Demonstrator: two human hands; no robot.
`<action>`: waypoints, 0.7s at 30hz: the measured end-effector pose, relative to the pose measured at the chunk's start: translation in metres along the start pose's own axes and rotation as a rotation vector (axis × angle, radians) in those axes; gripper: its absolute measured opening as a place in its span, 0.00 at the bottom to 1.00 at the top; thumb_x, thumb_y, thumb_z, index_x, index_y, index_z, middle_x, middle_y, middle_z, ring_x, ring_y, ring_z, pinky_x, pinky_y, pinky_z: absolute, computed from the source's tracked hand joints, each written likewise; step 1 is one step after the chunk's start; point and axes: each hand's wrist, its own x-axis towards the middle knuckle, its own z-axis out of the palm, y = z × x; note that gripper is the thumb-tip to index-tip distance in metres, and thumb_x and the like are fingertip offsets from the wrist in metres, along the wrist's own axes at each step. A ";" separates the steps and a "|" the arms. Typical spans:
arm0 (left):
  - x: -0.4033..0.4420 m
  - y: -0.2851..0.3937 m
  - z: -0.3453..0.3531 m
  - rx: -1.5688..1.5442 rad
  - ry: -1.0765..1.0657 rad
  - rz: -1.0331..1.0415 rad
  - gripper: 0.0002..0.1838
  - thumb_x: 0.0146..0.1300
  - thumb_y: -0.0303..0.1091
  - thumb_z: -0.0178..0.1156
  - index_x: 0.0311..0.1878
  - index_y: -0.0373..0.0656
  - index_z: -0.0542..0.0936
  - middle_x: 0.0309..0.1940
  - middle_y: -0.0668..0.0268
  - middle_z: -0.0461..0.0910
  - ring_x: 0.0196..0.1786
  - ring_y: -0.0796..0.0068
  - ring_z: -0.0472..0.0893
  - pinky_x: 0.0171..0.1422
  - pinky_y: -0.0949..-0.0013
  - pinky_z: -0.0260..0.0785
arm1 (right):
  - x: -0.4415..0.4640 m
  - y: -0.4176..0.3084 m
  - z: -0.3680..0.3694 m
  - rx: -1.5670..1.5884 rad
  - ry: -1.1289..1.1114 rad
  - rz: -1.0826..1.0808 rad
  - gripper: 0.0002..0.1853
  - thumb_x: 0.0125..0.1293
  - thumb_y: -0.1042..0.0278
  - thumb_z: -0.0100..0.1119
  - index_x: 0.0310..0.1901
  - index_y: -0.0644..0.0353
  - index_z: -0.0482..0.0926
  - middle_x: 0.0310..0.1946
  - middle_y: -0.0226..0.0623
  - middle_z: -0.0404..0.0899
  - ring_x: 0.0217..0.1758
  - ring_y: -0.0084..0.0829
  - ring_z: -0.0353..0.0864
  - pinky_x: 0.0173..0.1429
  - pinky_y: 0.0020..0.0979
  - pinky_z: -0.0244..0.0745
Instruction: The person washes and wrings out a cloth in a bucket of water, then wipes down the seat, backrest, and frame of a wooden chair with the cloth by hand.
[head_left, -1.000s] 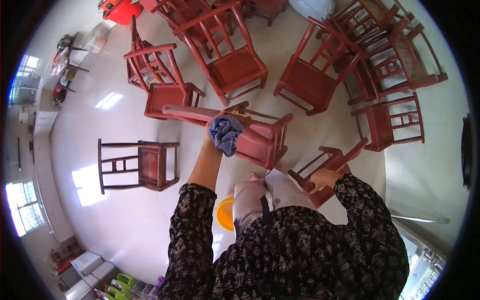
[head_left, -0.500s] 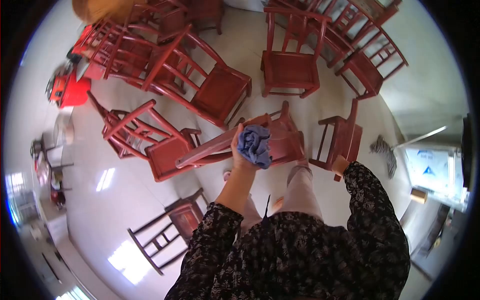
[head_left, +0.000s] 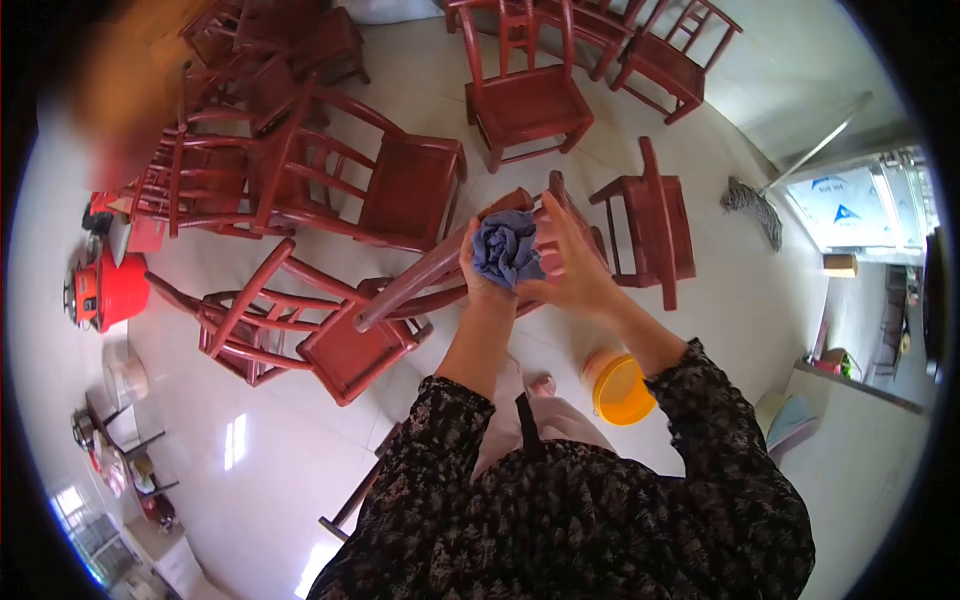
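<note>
Blue cloth, one crumpled piece, is what we see in the left hand, whose grip is closed around it in front of a red chair. The right hand is wide, fingers spread, just beside the cloth; we cannot tell whether it touches. We count one chair to the right, one standing beyond the hands and one at the lower left; at the upper left others overlap too closely for us to count. One yellow bucket stands near the legs, and one mop lies at the right. Beneath all this we see a pale, glossy tiled floor, with bright window light reflected on it, and a white wall.
</note>
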 end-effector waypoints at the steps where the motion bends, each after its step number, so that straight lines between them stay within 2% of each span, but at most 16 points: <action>1: -0.002 -0.007 0.003 0.022 0.084 0.018 0.24 0.64 0.51 0.48 0.44 0.37 0.78 0.39 0.57 0.80 0.42 0.61 0.80 0.49 0.61 0.73 | 0.007 0.010 0.015 -0.086 0.146 -0.078 0.56 0.43 0.57 0.72 0.70 0.57 0.44 0.62 0.48 0.59 0.61 0.40 0.65 0.61 0.34 0.65; 2: -0.005 -0.014 0.008 0.044 0.166 0.038 0.24 0.64 0.51 0.48 0.45 0.37 0.77 0.41 0.57 0.80 0.44 0.61 0.79 0.51 0.61 0.73 | 0.012 0.015 0.021 -0.175 0.289 -0.156 0.58 0.39 0.59 0.74 0.70 0.57 0.44 0.60 0.49 0.62 0.60 0.40 0.66 0.60 0.33 0.66; 3: -0.011 -0.021 0.016 0.060 0.253 0.031 0.24 0.64 0.50 0.48 0.49 0.37 0.75 0.45 0.56 0.78 0.47 0.61 0.78 0.54 0.60 0.71 | 0.013 0.010 0.020 -0.179 0.301 -0.157 0.58 0.39 0.59 0.74 0.70 0.57 0.44 0.60 0.49 0.62 0.60 0.40 0.66 0.60 0.33 0.66; 5: -0.018 -0.029 0.015 0.051 0.219 0.005 0.24 0.64 0.50 0.48 0.50 0.38 0.74 0.47 0.57 0.77 0.48 0.61 0.78 0.55 0.60 0.71 | 0.010 -0.001 0.015 0.080 0.258 0.161 0.57 0.35 0.65 0.72 0.68 0.56 0.48 0.53 0.48 0.68 0.56 0.40 0.70 0.58 0.33 0.66; 8: -0.032 -0.039 0.008 0.067 0.207 -0.045 0.25 0.64 0.51 0.48 0.54 0.40 0.72 0.50 0.58 0.75 0.50 0.60 0.77 0.57 0.59 0.69 | -0.006 0.005 0.014 0.128 0.268 0.087 0.52 0.33 0.70 0.68 0.66 0.57 0.52 0.48 0.44 0.72 0.51 0.39 0.72 0.56 0.33 0.67; 9: -0.038 -0.046 0.012 0.102 0.239 -0.008 0.26 0.64 0.52 0.48 0.55 0.40 0.71 0.50 0.58 0.75 0.51 0.60 0.76 0.58 0.59 0.68 | -0.009 0.017 0.014 0.124 0.293 0.014 0.48 0.33 0.72 0.66 0.63 0.58 0.56 0.47 0.43 0.72 0.50 0.39 0.72 0.55 0.32 0.67; 10: -0.045 -0.052 0.013 0.135 0.272 0.028 0.28 0.64 0.54 0.48 0.56 0.39 0.70 0.51 0.58 0.74 0.53 0.61 0.75 0.59 0.60 0.68 | -0.012 0.020 0.014 0.131 0.302 0.018 0.48 0.33 0.72 0.66 0.63 0.58 0.56 0.47 0.43 0.72 0.50 0.39 0.72 0.55 0.32 0.67; 12: -0.067 -0.056 0.015 0.187 0.249 -0.038 0.29 0.64 0.57 0.47 0.58 0.43 0.69 0.52 0.60 0.73 0.56 0.62 0.73 0.62 0.59 0.64 | -0.024 0.027 0.014 0.091 0.262 0.040 0.45 0.34 0.74 0.65 0.61 0.56 0.59 0.51 0.41 0.68 0.56 0.32 0.67 0.59 0.28 0.62; 14: -0.094 -0.053 0.018 0.623 0.586 -0.154 0.33 0.63 0.61 0.46 0.58 0.42 0.69 0.53 0.60 0.73 0.55 0.64 0.73 0.61 0.61 0.63 | -0.037 0.028 0.015 0.050 0.263 0.045 0.43 0.33 0.74 0.64 0.59 0.55 0.61 0.50 0.41 0.69 0.56 0.31 0.67 0.58 0.28 0.63; 15: -0.116 -0.044 0.010 0.865 0.574 -0.142 0.30 0.65 0.60 0.46 0.53 0.42 0.72 0.48 0.63 0.75 0.48 0.69 0.75 0.56 0.64 0.65 | -0.041 0.024 0.015 -0.014 0.227 0.095 0.43 0.34 0.73 0.64 0.59 0.53 0.61 0.49 0.40 0.70 0.55 0.32 0.68 0.57 0.28 0.63; 17: -0.160 -0.014 -0.013 1.490 0.358 0.163 0.20 0.66 0.49 0.51 0.46 0.40 0.75 0.38 0.65 0.76 0.39 0.74 0.75 0.47 0.69 0.67 | -0.048 0.022 0.018 -0.048 0.181 0.130 0.42 0.35 0.72 0.63 0.59 0.49 0.62 0.45 0.40 0.73 0.52 0.35 0.72 0.54 0.30 0.66; 19: -0.202 -0.006 0.003 1.787 0.402 0.636 0.06 0.61 0.34 0.58 0.36 0.41 0.77 0.33 0.67 0.77 0.33 0.79 0.72 0.34 0.75 0.66 | -0.053 0.023 0.020 -0.052 0.155 0.149 0.41 0.36 0.71 0.63 0.59 0.49 0.62 0.43 0.42 0.73 0.50 0.36 0.73 0.53 0.31 0.67; 21: -0.241 0.018 -0.073 1.963 0.391 0.343 0.07 0.58 0.32 0.61 0.32 0.40 0.75 0.26 0.67 0.76 0.31 0.80 0.73 0.32 0.74 0.67 | -0.048 0.028 0.020 -0.063 0.131 0.162 0.41 0.36 0.70 0.63 0.59 0.48 0.62 0.42 0.43 0.74 0.48 0.36 0.75 0.52 0.32 0.68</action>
